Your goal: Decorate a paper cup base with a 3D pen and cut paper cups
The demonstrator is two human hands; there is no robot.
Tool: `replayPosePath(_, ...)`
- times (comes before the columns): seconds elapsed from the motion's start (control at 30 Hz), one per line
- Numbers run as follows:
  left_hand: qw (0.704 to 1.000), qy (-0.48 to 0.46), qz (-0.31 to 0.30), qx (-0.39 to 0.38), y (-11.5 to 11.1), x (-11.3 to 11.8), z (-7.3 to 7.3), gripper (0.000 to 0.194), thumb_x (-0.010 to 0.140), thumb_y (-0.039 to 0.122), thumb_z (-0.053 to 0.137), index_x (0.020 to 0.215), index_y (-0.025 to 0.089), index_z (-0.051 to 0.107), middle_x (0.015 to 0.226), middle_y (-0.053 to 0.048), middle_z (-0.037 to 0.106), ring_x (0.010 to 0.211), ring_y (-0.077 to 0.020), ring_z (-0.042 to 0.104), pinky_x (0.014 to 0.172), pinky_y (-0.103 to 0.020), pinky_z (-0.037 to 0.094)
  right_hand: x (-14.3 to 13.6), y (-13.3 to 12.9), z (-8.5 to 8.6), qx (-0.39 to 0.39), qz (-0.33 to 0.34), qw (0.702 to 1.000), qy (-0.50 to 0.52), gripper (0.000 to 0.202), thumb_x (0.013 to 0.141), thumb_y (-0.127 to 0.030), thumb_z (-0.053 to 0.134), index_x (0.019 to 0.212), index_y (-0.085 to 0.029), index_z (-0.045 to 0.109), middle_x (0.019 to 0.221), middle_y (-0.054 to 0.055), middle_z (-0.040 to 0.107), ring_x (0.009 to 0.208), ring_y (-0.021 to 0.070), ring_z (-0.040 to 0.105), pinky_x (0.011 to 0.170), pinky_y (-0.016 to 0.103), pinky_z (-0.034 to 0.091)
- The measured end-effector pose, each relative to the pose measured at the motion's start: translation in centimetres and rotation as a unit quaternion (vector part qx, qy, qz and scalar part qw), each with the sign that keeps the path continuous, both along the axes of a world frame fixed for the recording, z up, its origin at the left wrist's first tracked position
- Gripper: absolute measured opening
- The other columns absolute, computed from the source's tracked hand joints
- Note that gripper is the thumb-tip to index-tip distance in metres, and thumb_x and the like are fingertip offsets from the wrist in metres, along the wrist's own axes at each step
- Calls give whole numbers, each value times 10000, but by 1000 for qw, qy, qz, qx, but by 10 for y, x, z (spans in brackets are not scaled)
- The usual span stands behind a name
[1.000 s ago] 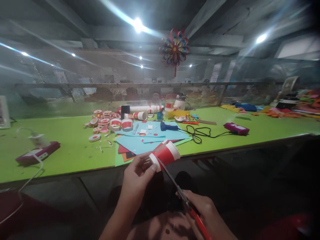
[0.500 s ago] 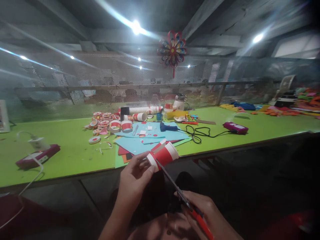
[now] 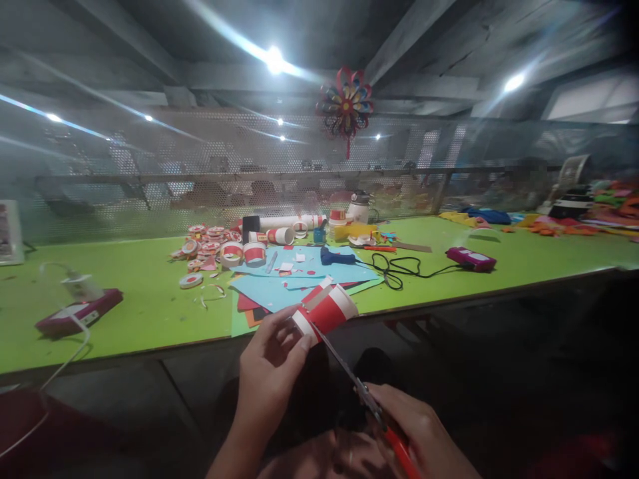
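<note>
My left hand (image 3: 276,356) grips a red and white paper cup (image 3: 329,314) by its end, the cup tilted with its wider end to the upper right. The cup's wall is cut, and a strip of it stands apart at the upper left. My right hand (image 3: 412,426) is closed round the red handles of a pair of scissors (image 3: 368,397). The blades run up to the left, and their tips meet the cup wall close to my left thumb. Both hands are in front of the table's near edge.
On the green table (image 3: 164,319) lie light blue paper sheets (image 3: 259,289), a blue glue gun (image 3: 337,257) with a black cord, and a heap of cut cup pieces (image 3: 207,243). Purple power strips (image 3: 472,259) sit at both sides. A flower-shaped pinwheel (image 3: 347,106) hangs behind.
The view has shifted slightly. The scissors remain at the cup wall, and both hands keep their hold with hardly any movement.
</note>
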State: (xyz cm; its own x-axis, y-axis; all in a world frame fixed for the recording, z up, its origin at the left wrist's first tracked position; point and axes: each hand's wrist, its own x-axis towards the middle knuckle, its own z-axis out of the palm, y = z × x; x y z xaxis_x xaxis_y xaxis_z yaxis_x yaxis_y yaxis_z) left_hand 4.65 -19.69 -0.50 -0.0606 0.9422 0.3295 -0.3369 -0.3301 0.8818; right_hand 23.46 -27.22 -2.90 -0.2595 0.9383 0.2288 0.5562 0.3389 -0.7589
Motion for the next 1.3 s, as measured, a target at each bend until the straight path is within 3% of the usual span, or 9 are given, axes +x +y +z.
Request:
replayPosePath(0.2, 998, 44, -43, 17, -1, -3, -3, 349, 776, 248, 740, 1100, 177, 632, 1134, -89, 709, 1054, -221, 673, 902, -279, 536, 0, 2, -4, 4, 10, 1000, 27, 217, 807, -168, 618, 1014, -212, 668, 970, 48, 704, 866, 192, 661, 777, 245, 499)
replayPosePath(0.4, 998, 23, -56, 2, -5, 0, 2, 359, 735, 267, 764, 1057, 156, 655, 1050, -104, 727, 994, -259, 684, 867, -329, 539, 1, 4, -10, 35, 25, 998, 46, 255, 848, -194, 603, 1091, -225, 676, 992, 45, 714, 862, 183, 671, 782, 232, 510)
replayPosePath(0.53, 997, 16, -69, -6, -4, -1, 0, 371, 735, 270, 763, 1067, 153, 646, 1052, -113, 726, 988, -261, 685, 850, -333, 537, 1, 5, -13, 75, 31, 995, 59, 227, 855, -217, 587, 1055, -217, 695, 924, 48, 720, 829, 207, 683, 741, 242, 535)
replayPosePath(0.67, 996, 29, -79, -2, 0, -2, -5, 377, 754, 276, 754, 1089, 157, 629, 1049, -112, 728, 993, -258, 685, 846, -327, 539, -1, 6, -23, 108, -7, 991, 79, 176, 865, -270, 575, 955, -194, 706, 798, 36, 696, 734, 192, 672, 676, 225, 535)
replayPosePath(0.8, 996, 26, -86, -17, 2, -2, -2, 404, 734, 286, 771, 1092, 164, 628, 1023, -98, 731, 968, -253, 689, 798, -300, 551, 1, 7, -29, 102, -11, 993, 58, 125, 867, -243, 574, 873, -185, 685, 746, 12, 660, 706, 164, 648, 672, 200, 518)
replayPosePath(1.0, 992, 35, -99, -69, 7, -6, 9, 447, 727, 339, 771, 1110, 150, 639, 1053, -104, 708, 902, -228, 674, 716, -282, 565, 7, 9, -32, 116, 1, 992, 39, 119, 873, -204, 544, 882, -180, 660, 766, 12, 657, 697, 146, 629, 655, 184, 499)
replayPosePath(1.1, 986, 41, -128, -99, 10, -8, 10, 443, 706, 332, 786, 1088, 149, 657, 1021, -97, 710, 891, -225, 672, 729, -293, 570, 7, 10, -34, 137, 9, 990, 26, 116, 866, -225, 553, 874, -173, 656, 753, 13, 652, 682, 140, 617, 651, 181, 496)
replayPosePath(1.3, 986, -3, -123, -110, 8, -5, 10, 348, 684, 297, 796, 976, 148, 680, 922, -77, 714, 819, -199, 679, 703, -285, 572, 7, 7, -27, 113, 21, 993, 13, 170, 881, -202, 513, 955, -181, 665, 826, 37, 692, 750, 165, 647, 707, 215, 505)
